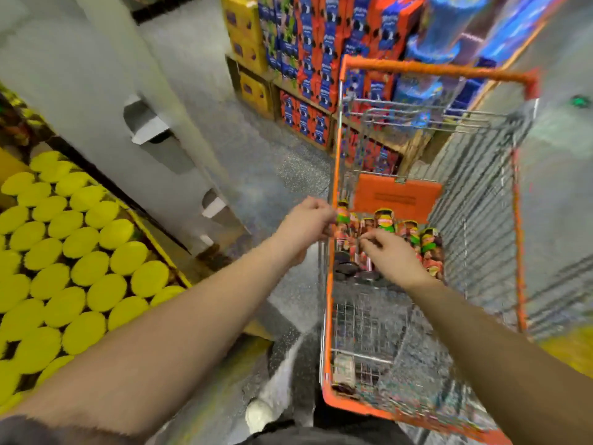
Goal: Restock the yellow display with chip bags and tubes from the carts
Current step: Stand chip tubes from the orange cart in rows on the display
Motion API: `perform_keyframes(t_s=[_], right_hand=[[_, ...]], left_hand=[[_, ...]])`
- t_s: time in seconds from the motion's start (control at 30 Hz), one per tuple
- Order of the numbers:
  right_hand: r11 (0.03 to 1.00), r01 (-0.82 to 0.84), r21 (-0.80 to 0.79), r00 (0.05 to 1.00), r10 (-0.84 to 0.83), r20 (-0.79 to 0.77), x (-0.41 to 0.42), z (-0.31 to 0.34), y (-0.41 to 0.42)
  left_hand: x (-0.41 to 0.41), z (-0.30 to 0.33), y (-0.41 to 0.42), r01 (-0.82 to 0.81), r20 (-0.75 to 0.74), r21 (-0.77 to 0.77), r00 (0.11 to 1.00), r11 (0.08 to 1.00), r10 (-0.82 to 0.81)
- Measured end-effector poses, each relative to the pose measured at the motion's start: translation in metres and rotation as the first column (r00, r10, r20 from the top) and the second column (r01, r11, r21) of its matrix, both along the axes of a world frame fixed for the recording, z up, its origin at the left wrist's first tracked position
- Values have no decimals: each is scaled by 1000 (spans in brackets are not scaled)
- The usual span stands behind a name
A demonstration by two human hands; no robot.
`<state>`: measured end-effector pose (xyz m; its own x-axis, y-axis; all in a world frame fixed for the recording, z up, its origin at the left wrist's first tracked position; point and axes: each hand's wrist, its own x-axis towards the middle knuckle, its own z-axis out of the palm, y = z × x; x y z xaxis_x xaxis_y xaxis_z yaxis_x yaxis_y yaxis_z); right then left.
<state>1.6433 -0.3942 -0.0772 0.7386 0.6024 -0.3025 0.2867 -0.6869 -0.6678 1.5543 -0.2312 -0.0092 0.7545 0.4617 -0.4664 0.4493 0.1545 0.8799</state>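
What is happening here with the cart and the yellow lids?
A person reaches both hands into an orange cart that holds a few chip tubes. The left hand seems to grip one tube at the cart's edge; the right hand hovers curled over the others. The yellow display on the left is already packed with yellow-lidded tubes.

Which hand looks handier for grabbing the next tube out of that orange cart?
Probably the right hand: it is inside the cart, over the tubes. The left hand is at the cart's rim.
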Motion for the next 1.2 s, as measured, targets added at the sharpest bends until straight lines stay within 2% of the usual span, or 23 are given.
perform_keyframes(t_s=[0.1,0.23,0.33,0.43,0.57,0.67,0.8,0.9,1.0,1.03,1.2], right_hand=[[972,162,-172,978,-181,-100,52,-45,-57],[910,216,-355,949,-282,-143,101,-88,-104],[883,302,-360,912,-377,-160,131,-131,-130],[875,313,-370,896,-401,-191,148,-169,-138],[861,354,-365,878,-440,-187,163,-208,-125],[880,316,-355,920,-375,-112,176,-237,-107],[887,359,-292,909,-403,-108,208,-274,-80],[870,351,-345,912,-402,-86,235,-299,-64],[859,300,-416,943,-333,-7,247,-316,-48],[851,330,-409,933,-360,4,249,-318,-45],[787,511,-345,831,-555,-34,248,-312,-38]], left_hand=[[64,-44,-47,145,-107,22,984,989,-142],[118,-109,-84,263,-335,16,910,965,-243],[152,-154,-98,376,-474,136,837,917,-273],[173,-191,-100,393,-548,169,800,904,-245],[200,-238,-105,344,-577,163,794,924,-194],[217,-262,-113,314,-596,120,781,942,-184],[233,-291,-120,262,-592,215,801,941,-88],[236,-299,-118,268,-601,244,796,932,-72],[227,-313,-112,243,-605,289,796,926,-20],[223,-318,-113,246,-600,300,800,922,-18],[200,-265,-108,131,-481,183,876,974,-28]])
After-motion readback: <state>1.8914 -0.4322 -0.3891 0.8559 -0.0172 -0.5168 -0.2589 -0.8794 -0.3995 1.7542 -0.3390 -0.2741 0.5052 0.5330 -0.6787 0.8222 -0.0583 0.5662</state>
